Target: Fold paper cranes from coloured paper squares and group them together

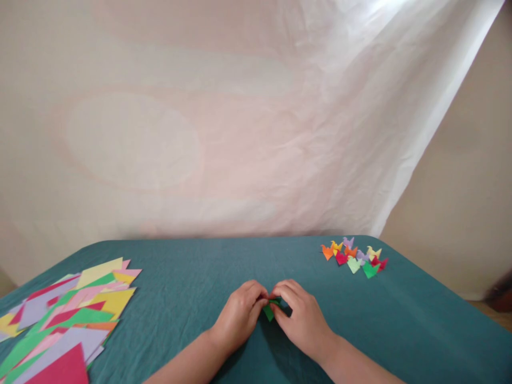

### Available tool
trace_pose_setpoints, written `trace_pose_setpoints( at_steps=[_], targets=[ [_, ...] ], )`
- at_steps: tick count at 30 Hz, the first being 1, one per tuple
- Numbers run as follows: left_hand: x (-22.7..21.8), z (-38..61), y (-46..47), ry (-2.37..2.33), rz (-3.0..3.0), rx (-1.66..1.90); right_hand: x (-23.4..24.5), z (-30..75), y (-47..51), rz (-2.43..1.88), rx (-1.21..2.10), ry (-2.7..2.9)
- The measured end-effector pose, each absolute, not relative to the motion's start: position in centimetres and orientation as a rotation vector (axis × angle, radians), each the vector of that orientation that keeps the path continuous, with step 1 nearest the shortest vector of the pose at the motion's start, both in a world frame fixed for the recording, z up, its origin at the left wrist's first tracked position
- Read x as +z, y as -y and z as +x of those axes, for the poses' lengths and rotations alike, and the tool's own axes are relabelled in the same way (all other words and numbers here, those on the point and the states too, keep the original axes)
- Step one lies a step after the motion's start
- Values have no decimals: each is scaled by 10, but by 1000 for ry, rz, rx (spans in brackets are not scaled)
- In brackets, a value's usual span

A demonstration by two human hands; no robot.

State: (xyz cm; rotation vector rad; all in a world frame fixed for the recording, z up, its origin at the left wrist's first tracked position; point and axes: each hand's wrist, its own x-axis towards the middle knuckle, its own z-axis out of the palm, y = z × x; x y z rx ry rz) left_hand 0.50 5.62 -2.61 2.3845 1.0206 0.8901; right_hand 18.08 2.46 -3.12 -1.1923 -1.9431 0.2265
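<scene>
A small piece of folded green paper [269,312] is held between my two hands, just above the front middle of the table. My left hand [244,312] pinches its left side between thumb and fingers. On the right side, my right hand [300,312] grips it with the thumb below and the fingertips on top. Fingers from both hands cover the upper part of the paper, so only its pointed lower part and a strip near the right thumb show.
A dark green cloth covers the table [192,282]. Many coloured paper sheets [68,320] lie spread at the left. Several small folded paper birds [354,264] stand grouped at the back right. A pale sheet [240,117] hangs behind the table.
</scene>
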Motion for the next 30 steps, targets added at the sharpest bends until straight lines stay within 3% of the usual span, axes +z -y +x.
trace_pose_setpoints(
  at_steps=[30],
  targets=[
    [-28, 1, -57, -976, 2572, 806, -38, 188, -32, -1119, 129, 2130]
  ],
)
